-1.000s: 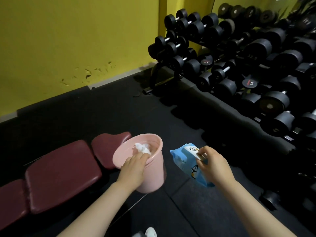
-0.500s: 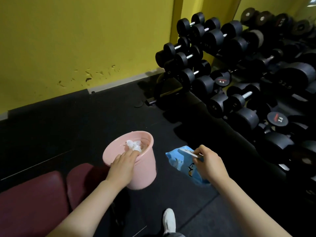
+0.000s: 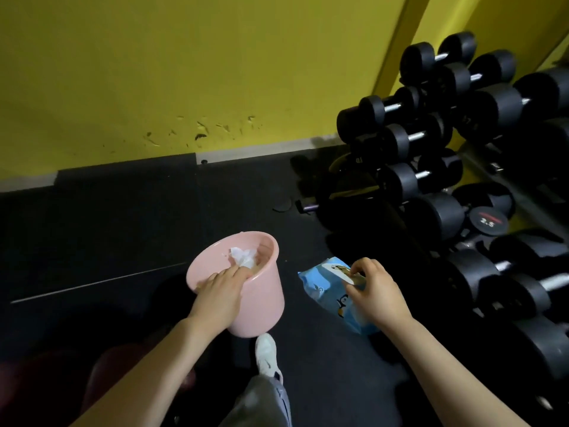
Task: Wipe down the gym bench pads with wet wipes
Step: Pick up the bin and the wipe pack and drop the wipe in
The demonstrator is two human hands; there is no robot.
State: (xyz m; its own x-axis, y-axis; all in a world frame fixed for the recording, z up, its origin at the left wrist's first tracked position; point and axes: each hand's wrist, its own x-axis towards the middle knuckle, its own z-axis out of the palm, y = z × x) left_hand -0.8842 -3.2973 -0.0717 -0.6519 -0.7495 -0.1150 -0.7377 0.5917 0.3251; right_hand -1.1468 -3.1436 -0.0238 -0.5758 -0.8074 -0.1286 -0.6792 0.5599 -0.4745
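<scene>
My left hand (image 3: 223, 289) grips the near rim of a pink bucket (image 3: 261, 300) and carries it above the dark floor, its fingers reaching over the rim. Inside the bucket lies a crumpled white wipe (image 3: 243, 255), touching my fingertips. To the right, my right hand (image 3: 374, 289) holds a blue wet wipe pack (image 3: 323, 288) with a penguin print, fingers curled over its white flap. The dark red bench pad (image 3: 120, 374) shows only dimly at the bottom left, under my left forearm.
A rack of black dumbbells (image 3: 455, 167) fills the right side. A yellow wall (image 3: 184, 72) runs behind the black rubber floor (image 3: 123, 226). My white shoe (image 3: 266, 354) and grey trouser leg are below the bucket.
I have stepped forward along the rack with bucket and pack in hand. The bench pads have slid down to the bottom left corner, and my shoe has come into view.
</scene>
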